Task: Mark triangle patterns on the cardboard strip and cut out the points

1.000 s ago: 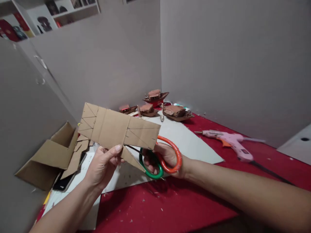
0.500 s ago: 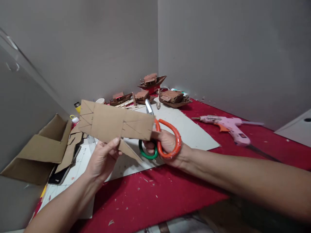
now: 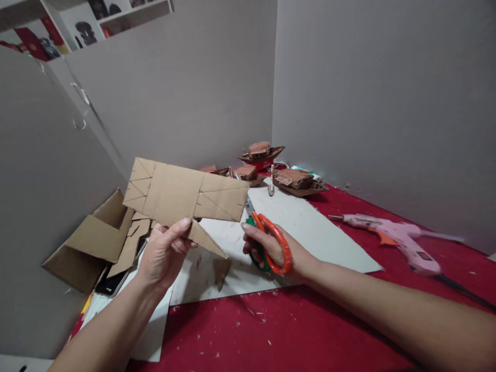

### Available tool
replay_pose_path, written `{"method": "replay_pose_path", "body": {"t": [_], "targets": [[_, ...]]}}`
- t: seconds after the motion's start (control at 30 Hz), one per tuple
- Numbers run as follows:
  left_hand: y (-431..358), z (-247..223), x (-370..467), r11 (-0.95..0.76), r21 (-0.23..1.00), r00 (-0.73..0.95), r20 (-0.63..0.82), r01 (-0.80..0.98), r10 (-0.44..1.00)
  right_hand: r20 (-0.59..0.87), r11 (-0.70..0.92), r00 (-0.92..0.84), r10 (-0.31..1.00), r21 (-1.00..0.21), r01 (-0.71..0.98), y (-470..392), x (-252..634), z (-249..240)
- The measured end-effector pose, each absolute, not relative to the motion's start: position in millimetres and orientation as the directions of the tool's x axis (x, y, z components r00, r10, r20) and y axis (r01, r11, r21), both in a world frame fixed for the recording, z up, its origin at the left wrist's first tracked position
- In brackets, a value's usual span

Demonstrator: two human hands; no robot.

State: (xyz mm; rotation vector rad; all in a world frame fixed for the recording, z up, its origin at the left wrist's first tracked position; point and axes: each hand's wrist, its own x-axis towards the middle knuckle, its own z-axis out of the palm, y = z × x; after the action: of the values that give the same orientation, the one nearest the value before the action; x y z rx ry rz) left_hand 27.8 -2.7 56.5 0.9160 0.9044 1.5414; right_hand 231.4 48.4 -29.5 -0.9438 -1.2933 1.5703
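My left hand (image 3: 165, 253) pinches the lower edge of a piece of cardboard (image 3: 174, 194), holding it up above the table. Pencil lines forming triangles mark both of its ends, and a pointed strip hangs down at its lower edge. My right hand (image 3: 277, 248) is closed around scissors (image 3: 284, 258) with one orange and one green handle. Their blades reach up beside the right end of the cardboard and are partly hidden behind it. A small triangular scrap (image 3: 221, 274) is below the hanging strip, over the white sheet.
A white sheet (image 3: 318, 243) lies on the red tabletop (image 3: 217, 336). Several model boats (image 3: 296, 181) stand at the back. A pink glue gun (image 3: 403, 237) lies at the right. An open cardboard box (image 3: 96, 237) and a phone (image 3: 112, 281) are at the left, near grey walls.
The view has shifted, bringing shelves into sight at upper left. My right hand has turned the scissors and lowered them slightly away from the cardboard's edge. The left hand keeps its hold.
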Motion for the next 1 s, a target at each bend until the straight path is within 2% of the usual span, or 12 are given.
{"method": "replay_pose_path", "body": {"t": [0.2, 0.33, 0.43, 0.57, 0.73, 1.0], "targets": [[-5, 65, 25, -0.145, 0.891, -0.132, 0.097, -0.431, 0.986, 0.101, 0.109, -0.294, 0.950, -0.994, 0.012, 45, 237, -22], [-9, 76, 19, -0.145, 0.873, -0.139, 0.090, -0.465, 0.986, 0.227, 0.307, -0.436, 0.871, -0.944, 0.123, 39, 236, -22], [-12, 83, 15, -0.133, 0.859, -0.147, 0.069, -0.494, 0.987, 0.305, 0.459, -0.559, 0.771, -0.875, 0.155, 36, 236, -25], [-15, 85, 11, -0.108, 0.845, -0.148, 0.035, -0.524, 0.988, 0.377, 0.607, -0.640, 0.670, -0.774, 0.181, 31, 239, -27], [-14, 79, 13, -0.082, 0.832, -0.111, 0.025, -0.548, 0.994, 0.378, 0.661, -0.686, 0.621, -0.724, 0.200, 26, 241, -23], [-12, 72, 15, -0.028, 0.846, -0.031, 0.014, -0.533, 0.999, 0.382, 0.665, -0.658, 0.649, -0.705, 0.247, 29, 241, -25]]}}
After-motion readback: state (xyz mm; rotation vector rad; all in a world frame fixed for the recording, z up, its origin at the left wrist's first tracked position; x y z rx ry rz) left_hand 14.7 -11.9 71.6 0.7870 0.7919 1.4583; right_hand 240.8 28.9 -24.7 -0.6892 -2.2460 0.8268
